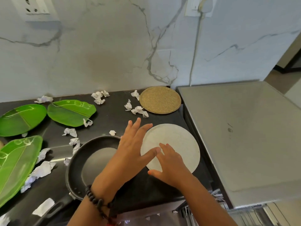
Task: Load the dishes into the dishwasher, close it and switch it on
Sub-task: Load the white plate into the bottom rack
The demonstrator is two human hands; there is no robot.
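Observation:
A round white plate [179,141] lies flat on the dark counter [114,115] beside the dishwasher. My left hand [133,149] lies over its left edge with fingers straight, thumb touching the plate. My right hand [169,165] rests on the plate's near part, fingers spread and flat. A black frying pan [78,163] sits just left of my hands, partly hidden by my left forearm. Three green leaf-shaped plates [71,111] [21,119] [14,167] lie at the left. The dishwasher's grey top [244,128] stands at the right, with its pulled-out rack [244,214] showing at the bottom.
Several crumpled paper scraps [98,97] litter the counter around the plates and pan. A round woven mat [160,100] lies at the back against the marble wall [114,46]. A cord [195,54] runs down the wall from a socket.

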